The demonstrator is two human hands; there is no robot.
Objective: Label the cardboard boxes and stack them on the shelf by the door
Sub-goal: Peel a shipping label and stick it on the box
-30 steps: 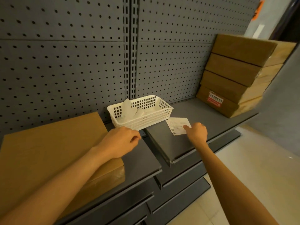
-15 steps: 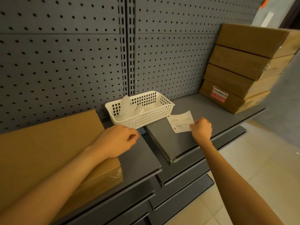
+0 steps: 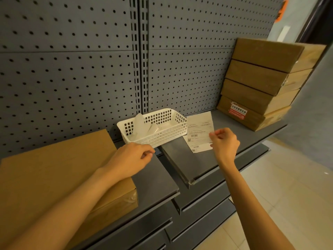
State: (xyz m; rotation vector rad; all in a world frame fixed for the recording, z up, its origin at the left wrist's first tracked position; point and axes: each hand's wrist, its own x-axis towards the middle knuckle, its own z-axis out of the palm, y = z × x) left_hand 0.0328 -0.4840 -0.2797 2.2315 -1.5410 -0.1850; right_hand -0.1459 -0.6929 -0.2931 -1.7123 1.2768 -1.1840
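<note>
Right fingers [image 3: 213,135] pinch label [image 3: 199,128] by its edge, lifted off shelf [image 3: 234,132], likely to peel it. Left hand [image 3: 132,159] rests loosely curled, apparently empty, steadying box [image 3: 54,168]. Stack [image 3: 261,83] stands far right.

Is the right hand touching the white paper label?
Touching. The head view shows the right hand pinching the lifted label at its lower right corner.

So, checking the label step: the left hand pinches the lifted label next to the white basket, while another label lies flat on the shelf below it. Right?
Not quite: in the head view the right hand pinches the lifted label beside the white basket, not the left. Another label does lie flat below it.
</note>
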